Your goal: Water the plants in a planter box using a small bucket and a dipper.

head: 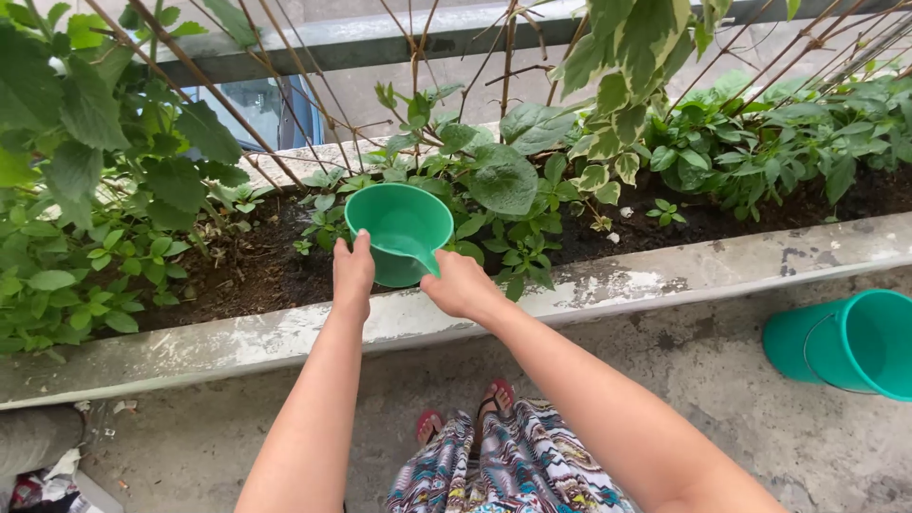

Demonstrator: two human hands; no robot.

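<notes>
A long concrete planter with a worn, pale rim runs across the scene, filled with dark soil and leafy green plants. Below it lies a grey concrete floor. Behind the stems runs a grey railing. Soft daylight.

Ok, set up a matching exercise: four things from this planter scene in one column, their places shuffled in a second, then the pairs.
Things:
1. round green plastic scoop
2. green plastic bucket
3. red sandals
4. dark soil

Places:
A. on the concrete floor, far right
B. inside the long concrete planter
C. held by left hand and right hand
D. below the patterned skirt

Pairs: 1-C, 2-A, 3-D, 4-B
</notes>
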